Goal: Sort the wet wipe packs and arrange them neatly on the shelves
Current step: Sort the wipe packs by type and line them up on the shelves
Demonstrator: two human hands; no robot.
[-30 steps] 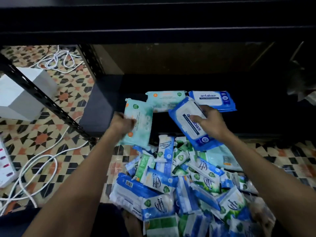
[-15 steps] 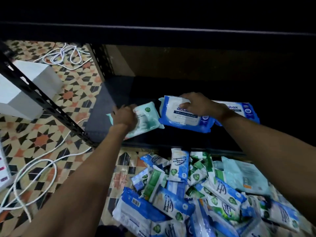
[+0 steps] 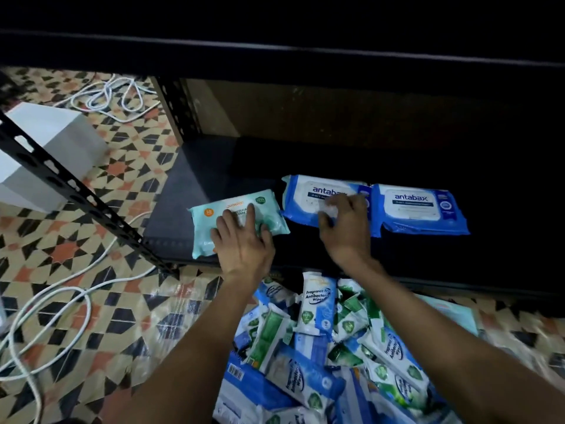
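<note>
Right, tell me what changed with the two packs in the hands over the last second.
Both packs went from held above the pile to lying flat on the shelf. The left hand presses the teal pack; the right hand rests on the blue Antabax pack. The second Antabax pack and floor pile stayed.

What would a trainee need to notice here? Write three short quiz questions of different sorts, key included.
1. True or false: the left hand lies flat on the teal pack.
2. How many blue antabax packs lie on the bottom shelf?
3. Multiple choice: the unsorted pile lies A) on the shelf, B) on the tiled floor, C) on the white box.

Key:
1. True.
2. Two: one under the right hand, and the right-hand antabax pack beside it.
3. B.
</note>
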